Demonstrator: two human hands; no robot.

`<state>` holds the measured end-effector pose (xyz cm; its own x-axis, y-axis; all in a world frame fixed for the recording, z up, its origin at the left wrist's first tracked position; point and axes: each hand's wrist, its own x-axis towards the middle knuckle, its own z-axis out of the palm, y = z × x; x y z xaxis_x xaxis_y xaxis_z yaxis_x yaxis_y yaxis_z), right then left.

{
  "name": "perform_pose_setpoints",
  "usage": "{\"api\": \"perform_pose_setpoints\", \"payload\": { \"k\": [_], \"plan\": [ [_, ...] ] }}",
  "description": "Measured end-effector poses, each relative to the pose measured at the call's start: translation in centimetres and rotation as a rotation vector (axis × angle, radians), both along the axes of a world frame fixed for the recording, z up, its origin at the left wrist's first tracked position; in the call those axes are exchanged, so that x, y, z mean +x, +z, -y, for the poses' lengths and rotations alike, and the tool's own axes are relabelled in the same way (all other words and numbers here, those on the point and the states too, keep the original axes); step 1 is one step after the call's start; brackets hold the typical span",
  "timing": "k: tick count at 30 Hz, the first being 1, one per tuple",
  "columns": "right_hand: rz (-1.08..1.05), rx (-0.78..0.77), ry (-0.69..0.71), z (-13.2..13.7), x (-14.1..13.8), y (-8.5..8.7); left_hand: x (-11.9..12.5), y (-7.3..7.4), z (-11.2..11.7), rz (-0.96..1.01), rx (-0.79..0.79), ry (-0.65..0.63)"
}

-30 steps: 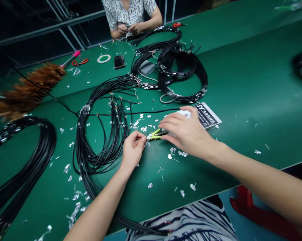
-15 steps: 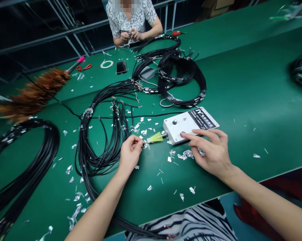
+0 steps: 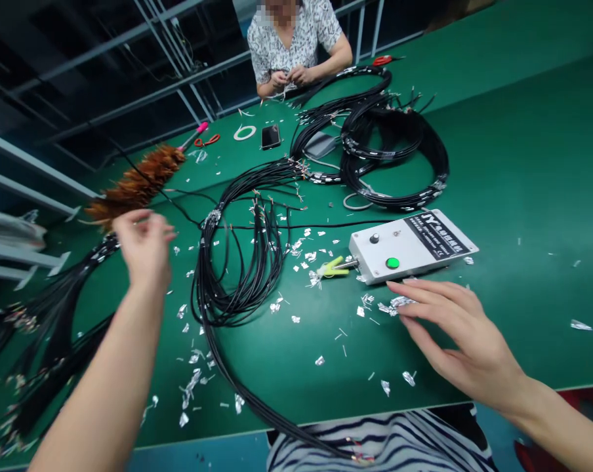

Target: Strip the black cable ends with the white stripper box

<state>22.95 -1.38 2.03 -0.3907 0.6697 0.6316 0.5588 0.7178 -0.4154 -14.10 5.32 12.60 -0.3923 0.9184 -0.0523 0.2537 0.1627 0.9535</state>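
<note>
My left hand (image 3: 146, 246) is raised over the left side of the green table (image 3: 523, 164), above a pile of black cables (image 3: 55, 314). It is smeared by motion, so its fingers are unclear. My right hand (image 3: 454, 334) lies open with fingers stretched out near the table's front edge, its fingertips on foil scraps (image 3: 397, 303). Just beyond those fingers sits a white control box (image 3: 409, 246) with a green button (image 3: 392, 263), a black knob (image 3: 374, 238) and a yellow-green tip (image 3: 333, 267) at its left end. A looped bundle of black cables (image 3: 237, 262) lies between my hands.
More black cable coils (image 3: 395, 151) lie behind the box. A feather duster (image 3: 139, 183), red scissors (image 3: 205, 139), a tape roll (image 3: 245, 132) and a phone (image 3: 271, 136) are at the far left. Another person (image 3: 296, 46) handles cables across the table. Foil bits are scattered about.
My left hand left the yellow-green tip and swung up and to the left over the cable pile. My right hand drew back from the box to the scraps in front of it.
</note>
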Motion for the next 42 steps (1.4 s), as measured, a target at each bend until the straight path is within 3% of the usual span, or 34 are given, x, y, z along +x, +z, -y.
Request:
{"api": "perform_pose_setpoints", "payload": {
  "k": [3, 4, 5, 7, 8, 10, 16, 21, 23, 26, 29, 31, 33, 38, 42],
  "plan": [
    [-0.012, -0.043, 0.049, 0.4, -0.3, -0.2, 3.2, -2.0, 6.3, -0.103, -0.186, -0.396],
    [-0.015, -0.059, 0.068, 0.5, -0.4, -0.1, 4.3, -2.6, 8.6, -0.157, -0.296, -0.600],
    [-0.018, -0.073, 0.084, 0.5, -0.5, -0.1, 5.1, -3.0, 10.6, -0.383, -0.438, -0.931],
    [-0.026, -0.090, 0.108, 0.5, -0.9, -0.1, 6.1, -3.3, 13.5, -0.752, -0.563, -1.204],
    [-0.027, -0.095, 0.118, 0.5, -1.0, 0.0, 6.3, -3.3, 14.2, -0.874, -0.597, -1.275],
    [-0.028, -0.102, 0.133, 0.4, -1.4, 0.0, 5.9, -3.1, 14.5, -0.894, -0.636, -1.267],
    [-0.046, -0.145, 0.163, 0.7, -1.7, -0.2, 3.8, -3.7, 12.8, -0.501, -0.778, -1.130],
    [-0.119, -0.308, 0.179, 1.5, -1.8, -0.1, 5.8, -3.9, 12.6, -0.584, -0.707, -1.038],
    [-0.151, -0.401, 0.163, 1.8, -2.0, 0.0, 7.9, -3.7, 12.2, -0.619, -0.610, -1.086],
    [-0.177, -0.486, 0.131, 2.0, -2.1, -0.1, 11.6, -3.4, 11.3, -0.632, -0.491, -1.271],
    [-0.184, -0.507, 0.111, 2.1, -1.9, -0.3, 14.3, -3.7, 10.1, -0.533, -0.489, -1.517],
    [-0.198, -0.522, 0.096, 2.1, -1.6, -0.4, 14.9, -4.1, 9.5, -0.403, -0.531, -1.595],
    [-0.218, -0.548, 0.088, 2.2, -1.3, -0.4, 14.4, -4.6, 9.1, -0.339, -0.594, -1.504],
    [-0.298, -0.720, 0.129, 2.5, -1.7, 0.0, 11.9, -5.6, 9.7, -0.166, -0.648, -1.036],
    [-0.437, -0.916, 0.171, 2.4, -3.1, 0.4, 12.3, -6.1, 10.5, -0.001, -0.536, -0.889]
  ]
}}
